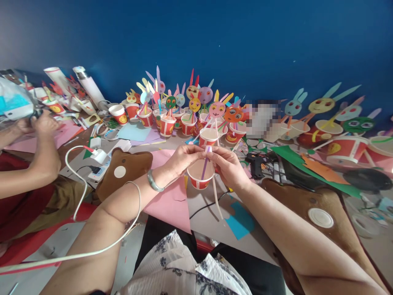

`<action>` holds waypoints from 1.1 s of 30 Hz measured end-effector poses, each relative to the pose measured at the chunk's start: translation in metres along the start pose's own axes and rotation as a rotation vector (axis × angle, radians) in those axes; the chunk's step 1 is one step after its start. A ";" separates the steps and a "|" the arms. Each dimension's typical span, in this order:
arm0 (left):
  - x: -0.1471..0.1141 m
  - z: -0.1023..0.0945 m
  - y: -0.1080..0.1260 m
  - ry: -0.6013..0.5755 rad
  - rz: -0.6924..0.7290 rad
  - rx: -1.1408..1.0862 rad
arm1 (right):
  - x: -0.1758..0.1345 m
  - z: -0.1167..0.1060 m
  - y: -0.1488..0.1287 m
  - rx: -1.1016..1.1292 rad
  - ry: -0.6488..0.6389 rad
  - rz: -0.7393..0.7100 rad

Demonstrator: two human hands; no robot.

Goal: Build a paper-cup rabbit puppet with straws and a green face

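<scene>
Purple strip (204, 168), left hand (184, 159) and right hand (229, 164) pinching, red cup (195, 182) below

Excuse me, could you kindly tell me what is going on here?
A person's left hand and right hand meet at the upper end of a purple strip, which reaches down into a red paper cup. Behind, rabbit faces stand up from other cups along a blue wall. Off to the left, a co-worker's hand is also busy.
</scene>
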State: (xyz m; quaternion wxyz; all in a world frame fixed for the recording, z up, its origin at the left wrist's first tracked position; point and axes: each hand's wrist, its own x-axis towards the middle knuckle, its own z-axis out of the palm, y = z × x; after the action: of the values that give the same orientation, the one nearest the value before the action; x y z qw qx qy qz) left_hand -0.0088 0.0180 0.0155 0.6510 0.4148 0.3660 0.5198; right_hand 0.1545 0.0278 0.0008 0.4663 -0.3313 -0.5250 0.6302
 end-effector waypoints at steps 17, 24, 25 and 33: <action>-0.006 0.000 0.004 -0.006 0.019 0.003 | -0.004 0.000 0.004 -0.073 0.003 -0.108; -0.005 -0.002 0.005 0.022 -0.008 -0.012 | -0.004 0.003 0.005 -0.093 0.035 -0.102; -0.004 -0.003 0.005 0.021 0.003 -0.009 | -0.004 0.004 0.005 -0.101 0.047 -0.100; 0.002 -0.007 0.003 -0.016 0.078 0.096 | -0.003 0.005 0.001 -0.206 0.119 -0.094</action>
State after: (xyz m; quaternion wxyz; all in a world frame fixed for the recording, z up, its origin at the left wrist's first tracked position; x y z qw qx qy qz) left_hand -0.0156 0.0215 0.0159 0.6125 0.4636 0.3691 0.5231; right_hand 0.1505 0.0230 0.0007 0.4890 -0.3894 -0.5734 0.5296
